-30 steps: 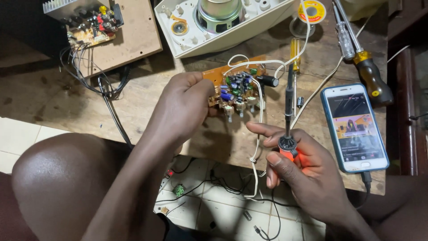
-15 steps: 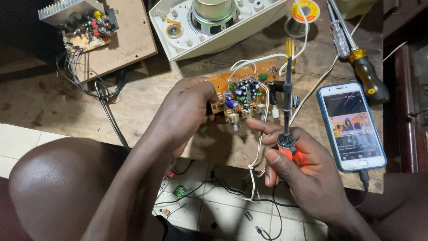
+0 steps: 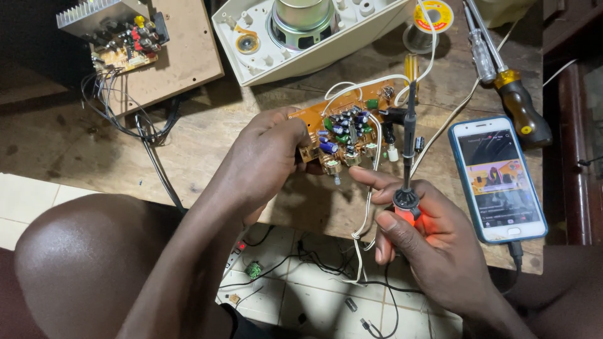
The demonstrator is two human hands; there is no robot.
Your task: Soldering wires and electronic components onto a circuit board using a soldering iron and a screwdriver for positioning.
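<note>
My left hand (image 3: 267, 160) grips the left end of an orange circuit board (image 3: 348, 129) crowded with capacitors and knobs, holding it tilted above the wooden table (image 3: 201, 135). My right hand (image 3: 427, 235) holds a soldering iron (image 3: 408, 157) by its orange handle, shaft pointing up past the board's right edge. That hand's index finger reaches toward the board's lower edge. White wires (image 3: 367, 207) run from the board down over the table's front edge.
A lit smartphone (image 3: 498, 179) lies at the right. Behind the board sit a white speaker housing (image 3: 301, 31), a solder spool (image 3: 433, 16) and screwdrivers (image 3: 512, 88). Another circuit board with a heat sink (image 3: 113, 31) rests on a wooden panel back left. Cables lie on the tiled floor.
The left hand has lifted the circuit board and tilted it more toward me. The right hand still holds the soldering iron, its tip now beside the board's right edge.
</note>
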